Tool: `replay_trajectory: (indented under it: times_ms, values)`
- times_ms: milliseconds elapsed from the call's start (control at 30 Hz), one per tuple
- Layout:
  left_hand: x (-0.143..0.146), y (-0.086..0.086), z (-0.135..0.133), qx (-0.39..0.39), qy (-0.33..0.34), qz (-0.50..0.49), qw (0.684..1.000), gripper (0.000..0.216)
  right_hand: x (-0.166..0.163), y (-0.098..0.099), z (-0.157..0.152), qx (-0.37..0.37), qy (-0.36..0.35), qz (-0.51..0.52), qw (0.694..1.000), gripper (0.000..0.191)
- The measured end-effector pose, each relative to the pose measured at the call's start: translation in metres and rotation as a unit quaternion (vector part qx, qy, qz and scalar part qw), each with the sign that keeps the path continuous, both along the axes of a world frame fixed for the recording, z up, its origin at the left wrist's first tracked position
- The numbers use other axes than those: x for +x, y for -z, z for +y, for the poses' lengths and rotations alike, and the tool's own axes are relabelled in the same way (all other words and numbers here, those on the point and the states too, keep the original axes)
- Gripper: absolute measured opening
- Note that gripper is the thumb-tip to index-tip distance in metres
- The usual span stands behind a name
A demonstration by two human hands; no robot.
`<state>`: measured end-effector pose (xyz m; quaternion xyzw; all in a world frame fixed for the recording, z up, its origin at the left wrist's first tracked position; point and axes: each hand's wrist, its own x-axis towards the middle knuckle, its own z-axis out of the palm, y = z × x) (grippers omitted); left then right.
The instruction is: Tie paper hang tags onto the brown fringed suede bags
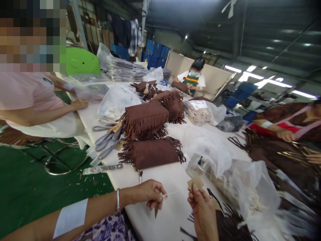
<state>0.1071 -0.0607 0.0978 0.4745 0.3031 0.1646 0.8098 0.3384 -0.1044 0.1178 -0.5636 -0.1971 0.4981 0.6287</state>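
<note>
My left hand (147, 195) is closed in a pinch on a pale string (165, 196). Below its fingers hangs a small brown pointed piece (156, 212), perhaps a tag seen edge-on. My right hand (202, 209), to the right, has thumb and fingers closed on a tan cardboard tag (196, 183). A thin pale strand stretches from the left hand toward the right. Beside my right wrist lies a dark brown fringed piece (229, 222), partly hidden by the hand. Beyond both hands a brown fringed bag (155, 153) lies flat on the white table (140, 214).
More fringed bags (147, 117) are piled behind. Grey straps with tags (107, 142) lie at the table's left edge. Clear plastic bags (250, 190) crowd the right side, near another person's hand (286, 135). A seated person's hand (80, 103) rests at the left; another person works at the far end.
</note>
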Motion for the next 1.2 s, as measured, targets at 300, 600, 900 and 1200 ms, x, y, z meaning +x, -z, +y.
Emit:
replay_trajectory:
  times_ms: [300, 600, 900, 1200]
  values:
    - [-0.014, 0.018, 0.004, -0.034, -0.004, 0.055, 0.998, 0.038, 0.007, 0.025, -0.012, 0.020, 0.021, -0.068, 0.997, 0.033]
    - [-0.016, 0.016, 0.003, -0.031, -0.021, 0.037, 0.999, 0.034, 0.023, 0.021, -0.012, 0.029, 0.114, -0.002, 0.993, 0.036]
    - [-0.019, 0.001, 0.005, -0.037, -0.064, 0.035, 0.997, 0.029, 0.081, 0.014, -0.009, -0.080, 0.132, -0.387, 0.909, 0.042]
    - [-0.007, -0.014, 0.003, -0.005, -0.108, 0.013, 0.994, 0.032, -0.051, 0.014, -0.011, -0.013, -0.260, -0.254, 0.932, 0.054]
